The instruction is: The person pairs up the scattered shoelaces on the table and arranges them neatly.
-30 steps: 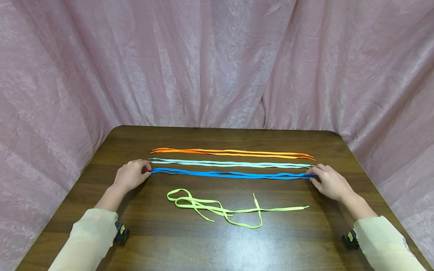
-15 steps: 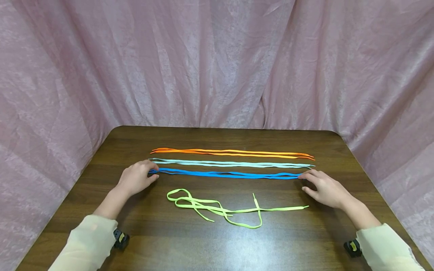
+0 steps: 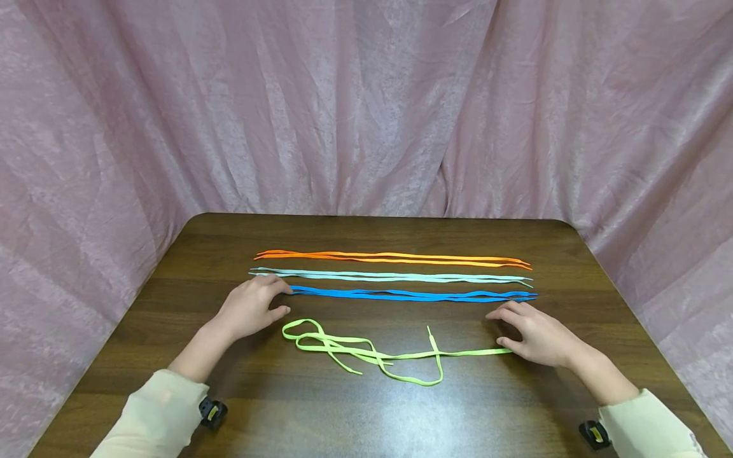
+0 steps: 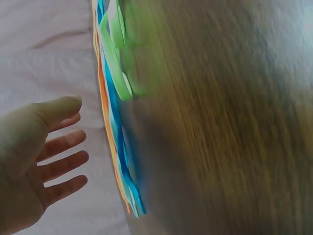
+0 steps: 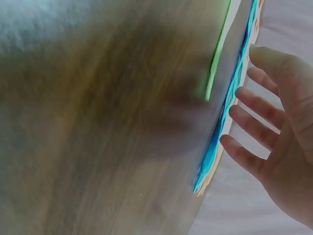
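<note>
Three straightened pairs of shoelaces lie across the table: the orange laces point(image 3: 389, 257) farthest back, the light turquoise laces point(image 3: 389, 276) in the middle, the blue laces point(image 3: 401, 295) nearest. In front of them a yellow-green shoelace point(image 3: 401, 356) lies in loose loops, its right end partly hidden behind the right hand. The left hand point(image 3: 252, 307) hovers by the left end of the blue laces, hiding that end, with nothing in its relaxed fingers. The right hand point(image 3: 538, 334) is over the green lace's right end, fingers loosely bent and apart; the right wrist view shows it holding nothing.
The brown wooden table point(image 3: 321, 420) has rounded far corners. Pink velvety curtain point(image 3: 366, 114) hangs behind it and at both sides. Dark wrist cameras point(image 3: 213, 413) sit at the cuffs of the pale sleeves.
Both hands have let go of the blue laces' ends. The left hand has moved right; the right hand has moved left and nearer, over the green lace's end. The laces lie nearly unchanged.
</note>
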A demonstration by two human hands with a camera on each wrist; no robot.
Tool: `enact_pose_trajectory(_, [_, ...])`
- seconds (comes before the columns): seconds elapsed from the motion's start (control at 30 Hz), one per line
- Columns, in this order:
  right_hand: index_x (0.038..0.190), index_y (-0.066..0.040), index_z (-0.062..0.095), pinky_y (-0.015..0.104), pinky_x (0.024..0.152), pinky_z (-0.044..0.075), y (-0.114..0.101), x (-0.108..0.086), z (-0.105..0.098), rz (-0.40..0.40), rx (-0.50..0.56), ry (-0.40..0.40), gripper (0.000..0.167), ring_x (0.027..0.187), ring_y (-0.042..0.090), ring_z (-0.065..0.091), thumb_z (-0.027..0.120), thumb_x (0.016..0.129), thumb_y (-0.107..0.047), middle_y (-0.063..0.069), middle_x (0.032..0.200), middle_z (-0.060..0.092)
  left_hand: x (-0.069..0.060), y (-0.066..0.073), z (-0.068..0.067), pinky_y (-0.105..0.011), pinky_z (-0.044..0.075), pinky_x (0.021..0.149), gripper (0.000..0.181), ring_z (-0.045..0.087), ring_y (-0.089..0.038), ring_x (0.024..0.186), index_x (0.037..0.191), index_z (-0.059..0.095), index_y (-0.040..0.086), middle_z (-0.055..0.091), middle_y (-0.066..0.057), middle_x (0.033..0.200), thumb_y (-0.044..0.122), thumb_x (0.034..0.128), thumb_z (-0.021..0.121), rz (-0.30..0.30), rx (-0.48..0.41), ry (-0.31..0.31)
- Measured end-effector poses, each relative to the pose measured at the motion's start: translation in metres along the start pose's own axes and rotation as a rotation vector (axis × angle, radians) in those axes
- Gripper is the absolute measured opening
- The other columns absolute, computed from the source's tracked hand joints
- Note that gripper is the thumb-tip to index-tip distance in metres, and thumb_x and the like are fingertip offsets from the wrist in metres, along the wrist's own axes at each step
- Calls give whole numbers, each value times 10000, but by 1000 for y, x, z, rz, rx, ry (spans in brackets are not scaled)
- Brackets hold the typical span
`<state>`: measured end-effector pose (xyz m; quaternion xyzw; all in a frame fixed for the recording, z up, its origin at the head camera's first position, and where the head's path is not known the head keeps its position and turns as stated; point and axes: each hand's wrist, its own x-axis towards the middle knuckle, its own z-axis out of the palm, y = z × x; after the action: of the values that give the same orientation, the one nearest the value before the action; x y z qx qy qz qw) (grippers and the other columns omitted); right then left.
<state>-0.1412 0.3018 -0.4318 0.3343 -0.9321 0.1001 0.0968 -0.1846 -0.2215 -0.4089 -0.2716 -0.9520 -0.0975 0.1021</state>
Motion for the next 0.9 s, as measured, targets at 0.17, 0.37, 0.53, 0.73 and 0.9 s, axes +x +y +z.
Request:
enact_pose_trajectory(0.17, [1061,-169,634,316,738,479,-7,-2,5,-40,12,-13,356,907,94,556,748,725,-195,-86,980,580,1,11,1,-414,502,742,301,609,-256,959,1005,672,115,626,-37,1029,252,749,751,58,-9,0])
enact_pose_trajectory(0.37, [1016,-177,627,256,668,452,-14,-2,10,-101,50,8,349,811,57,522,756,691,-165,-111,920,547,1,23,5,-398,493,747,297,602,-241,909,997,664,116,615,-16,1020,235,740,755,105,-7,14])
enact_pose_trajectory(0.53, [996,-175,616,234,643,428,-17,-3,12,-129,64,26,370,766,51,489,776,662,-153,-113,885,524,1,31,10,-376,489,746,304,599,-220,901,998,659,128,611,14,1008,247,737,758,127,-22,-6])
enact_pose_trajectory(0.73, [904,-180,589,208,624,423,-18,-4,14,-143,71,20,323,729,43,466,783,653,-119,-112,836,497,0,39,15,-367,485,750,306,595,-205,900,988,657,131,610,19,985,256,731,764,169,-25,-4])
enact_pose_trajectory(0.9, [820,-195,544,186,596,393,-20,-5,14,-136,63,23,309,700,8,407,776,652,-79,-120,781,460,-1,46,16,-371,487,773,300,592,-196,906,995,662,138,608,30,985,255,736,760,192,-24,-2])
